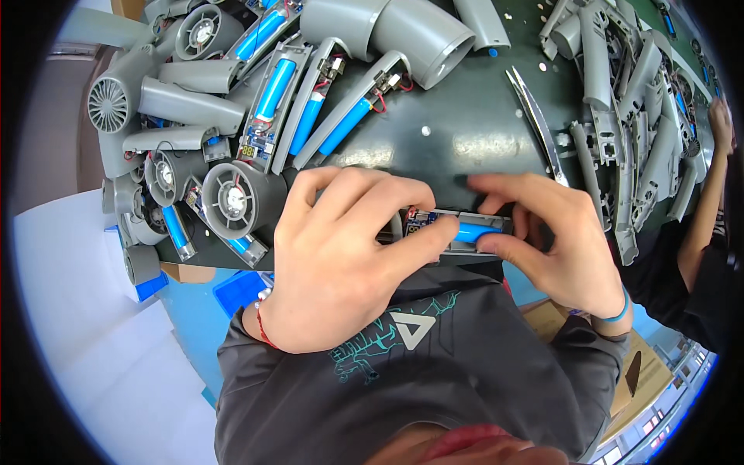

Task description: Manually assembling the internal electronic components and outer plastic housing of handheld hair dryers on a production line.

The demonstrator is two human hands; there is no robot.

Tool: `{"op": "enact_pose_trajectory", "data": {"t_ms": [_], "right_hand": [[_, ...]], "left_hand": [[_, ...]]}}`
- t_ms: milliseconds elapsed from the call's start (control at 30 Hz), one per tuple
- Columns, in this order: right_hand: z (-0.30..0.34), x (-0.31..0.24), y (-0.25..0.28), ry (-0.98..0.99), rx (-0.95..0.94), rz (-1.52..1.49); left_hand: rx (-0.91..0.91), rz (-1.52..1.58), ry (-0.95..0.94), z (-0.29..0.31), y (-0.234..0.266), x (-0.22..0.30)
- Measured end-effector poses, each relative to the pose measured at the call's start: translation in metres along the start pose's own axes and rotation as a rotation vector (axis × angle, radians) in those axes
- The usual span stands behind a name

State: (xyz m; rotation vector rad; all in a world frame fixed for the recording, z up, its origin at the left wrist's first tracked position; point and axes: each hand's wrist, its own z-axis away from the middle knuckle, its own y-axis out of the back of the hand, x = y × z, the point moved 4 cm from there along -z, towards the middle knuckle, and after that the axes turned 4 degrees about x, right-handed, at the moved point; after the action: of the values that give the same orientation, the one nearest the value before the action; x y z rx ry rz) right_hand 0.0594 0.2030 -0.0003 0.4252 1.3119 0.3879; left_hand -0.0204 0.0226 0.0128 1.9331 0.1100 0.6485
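Observation:
A small grey plastic housing with a blue cylindrical battery [476, 232] and a circuit board [421, 219] in it lies near the table's front edge, between my hands. My left hand [353, 244] grips its left end, thumb on the near side and fingers over the board end. At the right end, the thumb and fingertips of my right hand [554, 236] close around the housing by the battery. My left fingers hide part of the board. Beyond my right hand lies a long, pointed metal tool with two blades [535, 116].
Grey fan housings [232, 200] and open shells with blue batteries [273, 89] crowd the left. Large grey tubes [422, 39] lie at the back. Empty grey shells [647, 101] are heaped on the right, where another person's arm [717, 147] reaches in. Small white bits dot the dark tabletop [457, 116].

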Motion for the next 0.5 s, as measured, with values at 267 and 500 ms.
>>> {"op": "enact_pose_trajectory", "data": {"t_ms": [267, 500], "right_hand": [[0.005, 0.001, -0.001, 0.298, 0.112, 0.196], [0.020, -0.002, -0.005, 0.583, 0.168, 0.303]], "left_hand": [[-0.010, 0.026, -0.006, -0.002, -0.001, 0.000], [-0.021, 0.068, 0.053, -0.003, 0.002, 0.002]]}}
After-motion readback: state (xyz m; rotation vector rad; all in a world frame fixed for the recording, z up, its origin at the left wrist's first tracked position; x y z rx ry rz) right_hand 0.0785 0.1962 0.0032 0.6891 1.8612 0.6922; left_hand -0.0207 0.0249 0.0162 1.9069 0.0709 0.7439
